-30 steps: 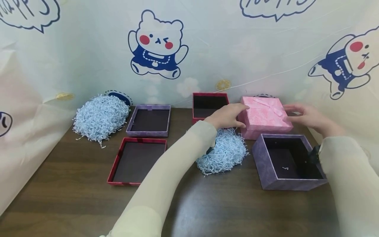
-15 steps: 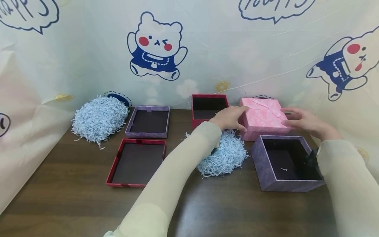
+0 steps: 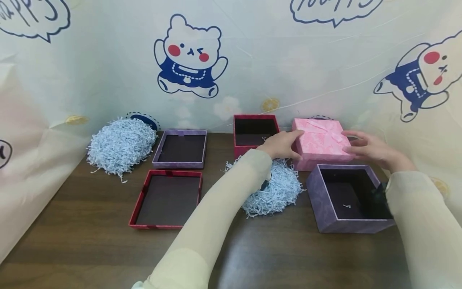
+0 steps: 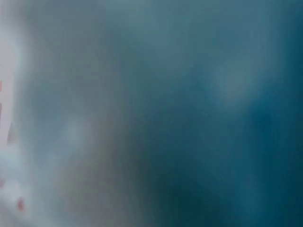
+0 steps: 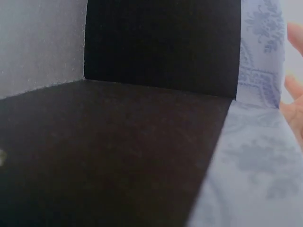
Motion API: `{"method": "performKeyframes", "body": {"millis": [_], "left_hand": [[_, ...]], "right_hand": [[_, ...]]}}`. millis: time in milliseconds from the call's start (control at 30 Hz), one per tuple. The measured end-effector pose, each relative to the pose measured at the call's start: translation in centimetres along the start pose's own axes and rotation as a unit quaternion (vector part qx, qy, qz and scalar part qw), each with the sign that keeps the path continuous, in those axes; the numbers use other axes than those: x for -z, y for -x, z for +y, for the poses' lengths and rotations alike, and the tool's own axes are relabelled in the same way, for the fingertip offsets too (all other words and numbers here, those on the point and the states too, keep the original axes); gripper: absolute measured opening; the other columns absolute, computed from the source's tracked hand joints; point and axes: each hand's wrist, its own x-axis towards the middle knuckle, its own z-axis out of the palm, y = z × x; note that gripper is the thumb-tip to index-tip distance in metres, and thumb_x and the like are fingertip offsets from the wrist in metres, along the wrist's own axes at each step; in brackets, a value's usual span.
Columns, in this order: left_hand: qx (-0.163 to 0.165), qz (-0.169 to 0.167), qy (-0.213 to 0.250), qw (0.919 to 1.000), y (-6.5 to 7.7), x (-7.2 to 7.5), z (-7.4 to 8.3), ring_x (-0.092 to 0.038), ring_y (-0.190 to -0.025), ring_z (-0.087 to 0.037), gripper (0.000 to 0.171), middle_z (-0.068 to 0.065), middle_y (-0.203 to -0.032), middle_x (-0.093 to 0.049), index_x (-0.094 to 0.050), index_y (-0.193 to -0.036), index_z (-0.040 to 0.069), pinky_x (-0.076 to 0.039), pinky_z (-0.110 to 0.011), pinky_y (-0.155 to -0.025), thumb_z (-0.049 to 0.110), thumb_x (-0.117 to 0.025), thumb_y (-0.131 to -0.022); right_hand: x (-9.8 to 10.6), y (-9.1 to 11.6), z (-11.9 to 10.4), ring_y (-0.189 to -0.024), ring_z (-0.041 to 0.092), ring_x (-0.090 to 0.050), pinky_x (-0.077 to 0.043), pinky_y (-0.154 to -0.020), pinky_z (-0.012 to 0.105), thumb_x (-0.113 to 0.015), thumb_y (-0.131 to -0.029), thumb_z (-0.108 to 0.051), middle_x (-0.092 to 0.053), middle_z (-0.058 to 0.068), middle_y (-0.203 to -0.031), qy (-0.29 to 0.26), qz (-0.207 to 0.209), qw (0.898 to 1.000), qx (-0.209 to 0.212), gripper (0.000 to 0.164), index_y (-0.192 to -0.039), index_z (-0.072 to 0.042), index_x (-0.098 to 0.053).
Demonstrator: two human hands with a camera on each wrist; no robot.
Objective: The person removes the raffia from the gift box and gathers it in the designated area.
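Observation:
A closed pink gift box (image 3: 321, 146) with a bow on its lid stands at the back right in the head view. My left hand (image 3: 280, 144) holds its left side, index finger near the lid's edge and thumb lower down. On the opposite side, my right hand (image 3: 377, 150) holds the box with its fingertips at the lid's right edge. Fingers of that hand (image 5: 294, 90) also show at the right edge of the right wrist view, beyond the wall of an open purple box (image 5: 255, 161). The left wrist view is a blue-grey blur.
Blue shredded paper (image 3: 274, 190) lies under my left forearm, and another heap (image 3: 122, 146) is at the back left. A red box (image 3: 240, 150) stands open behind my left hand. A purple lid (image 3: 178, 165) and a red lid (image 3: 146, 188) lie upturned on the left.
My left hand has shifted slightly right along the pink box's side, and my right hand's fingers have moved in at its right edge. The box itself stays nearly where it was.

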Motion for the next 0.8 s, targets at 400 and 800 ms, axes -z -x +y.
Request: {"method": "performKeyframes", "body": {"millis": [400,800], "left_hand": [[-0.029,0.013,0.038,0.9988,-0.3,-0.1,-0.5,-0.049,-0.136,-0.013,0.092,0.004,-0.154,-0.046,-0.025,-0.158,0.028,-0.045,-0.035,-0.112,0.04,-0.078,-0.084],[-0.069,0.039,0.054,0.9954,-0.2,0.3,-0.9,-0.042,-0.142,-0.014,0.091,0.002,-0.158,-0.04,-0.024,-0.159,0.025,-0.041,-0.034,-0.115,0.038,-0.077,-0.086]], "right_hand": [[0.0,0.3,0.3,-0.091,0.001,-0.065,-0.058,-0.079,0.019,-0.061,-0.098,-0.01,-0.052,-0.004,-0.117,-0.039,0.023,0.999,0.013,0.061,-0.151,-0.017,-0.032],[0.6,1.3,-0.5,-0.09,0.0,-0.067,-0.057,-0.076,0.017,-0.059,-0.097,-0.003,-0.061,-0.024,-0.106,-0.064,0.042,0.995,0.065,0.062,-0.152,-0.021,-0.036]]}}
